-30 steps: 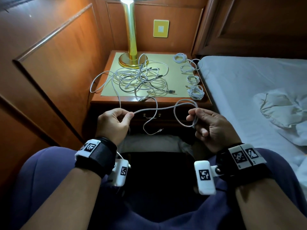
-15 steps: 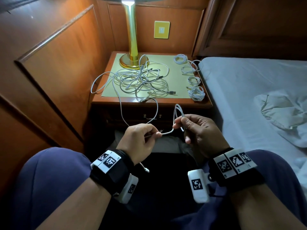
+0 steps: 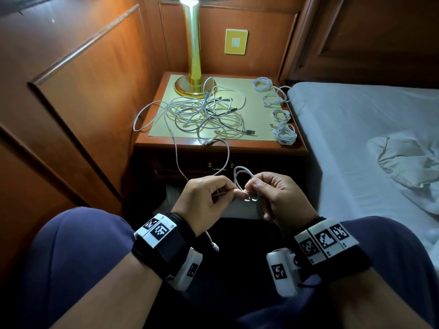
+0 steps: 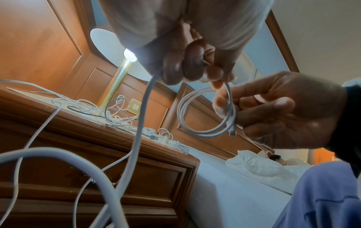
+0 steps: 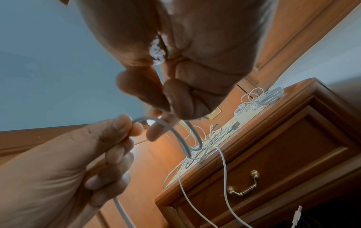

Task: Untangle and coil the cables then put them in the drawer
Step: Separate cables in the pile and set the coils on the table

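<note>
Since the earlier frame the hands are sitting closer together and the loops are looking tighter. The bed (image 3: 356,138) is lying right of the nightstand (image 3: 221,148), whose drawer (image 5: 273,177) is standing closed. A tangle of cables (image 3: 204,112) and four coiled cables (image 3: 283,132) are lying on top. The right hand (image 3: 278,195) is pinching a small coil (image 3: 242,179); the left hand (image 3: 204,198) is pinching the same cable (image 3: 177,150), feeding it across.

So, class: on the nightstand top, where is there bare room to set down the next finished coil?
A bare strip runs between the tangled cables and the four coiled cables along the right edge; another lies behind the tangle, right of the lamp base. The left and middle are crowded.
</note>
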Motion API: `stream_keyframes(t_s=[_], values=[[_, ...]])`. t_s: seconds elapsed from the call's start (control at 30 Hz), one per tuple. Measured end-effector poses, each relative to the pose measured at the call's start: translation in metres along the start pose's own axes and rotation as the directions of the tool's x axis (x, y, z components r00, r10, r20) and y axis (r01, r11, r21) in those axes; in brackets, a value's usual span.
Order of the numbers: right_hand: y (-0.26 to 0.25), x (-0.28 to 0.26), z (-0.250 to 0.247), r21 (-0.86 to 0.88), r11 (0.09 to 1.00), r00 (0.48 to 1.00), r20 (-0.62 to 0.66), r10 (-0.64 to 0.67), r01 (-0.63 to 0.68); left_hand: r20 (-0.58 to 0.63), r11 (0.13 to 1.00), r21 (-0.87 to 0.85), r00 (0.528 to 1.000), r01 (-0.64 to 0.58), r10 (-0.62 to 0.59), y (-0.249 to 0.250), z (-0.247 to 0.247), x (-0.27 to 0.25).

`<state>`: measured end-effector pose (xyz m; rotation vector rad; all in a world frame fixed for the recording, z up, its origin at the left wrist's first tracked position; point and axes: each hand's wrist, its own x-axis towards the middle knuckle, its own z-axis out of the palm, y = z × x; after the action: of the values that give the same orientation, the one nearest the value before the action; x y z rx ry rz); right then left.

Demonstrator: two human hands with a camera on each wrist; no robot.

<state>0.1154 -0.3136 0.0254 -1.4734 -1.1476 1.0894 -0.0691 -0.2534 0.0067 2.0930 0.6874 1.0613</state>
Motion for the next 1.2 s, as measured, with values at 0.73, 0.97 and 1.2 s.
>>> stream_keyframes(t_s=[0.73, 0.97, 1.2], values=[[-0.021, -0.011, 0.005, 0.105, 0.983, 0.962, 0.245, 0.12, -0.149, -0.081, 0.996, 0.006, 0.993, 0.091, -0.091, -0.011, -0.009, 0.004], [-0.02, -0.011, 0.002, 0.12, 0.982, 0.967, 0.227, 0.116, -0.145, 0.078, 0.962, -0.125, 0.969, 0.243, -0.234, -0.005, -0.008, 0.006], [-0.015, -0.009, 0.004, 0.147, 0.976, 0.969, 0.21, 0.128, -0.16, 0.217, 0.966, 0.049, 0.942, 0.253, -0.257, -0.002, -0.005, 0.004]])
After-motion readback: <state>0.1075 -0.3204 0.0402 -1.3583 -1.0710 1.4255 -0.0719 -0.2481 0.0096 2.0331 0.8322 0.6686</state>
